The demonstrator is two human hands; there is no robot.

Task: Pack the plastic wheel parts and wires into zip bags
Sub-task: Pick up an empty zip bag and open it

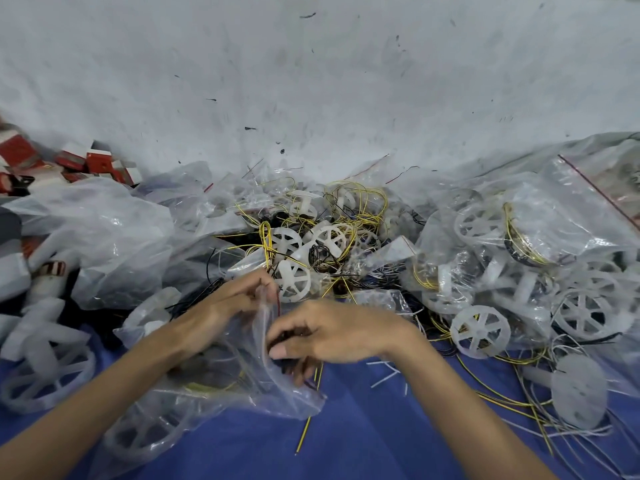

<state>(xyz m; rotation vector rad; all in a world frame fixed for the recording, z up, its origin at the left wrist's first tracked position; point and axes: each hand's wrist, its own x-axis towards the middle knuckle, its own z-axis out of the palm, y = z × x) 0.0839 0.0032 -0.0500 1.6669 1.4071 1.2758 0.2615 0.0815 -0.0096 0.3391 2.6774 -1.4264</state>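
Zip bag (pixel 277 393) was held low over the blue cloth (pixel 363 427).
Rim was pinched by left hand (pixel 239 299); right hand (pixel 332 336) was curled at the mouth, hold unclear. Rim best kept taut.

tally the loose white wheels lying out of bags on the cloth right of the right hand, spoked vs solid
spoked wheel: 1
solid disc wheel: 1
total: 2
The wheels further right look to be under plastic, so they are not counted.
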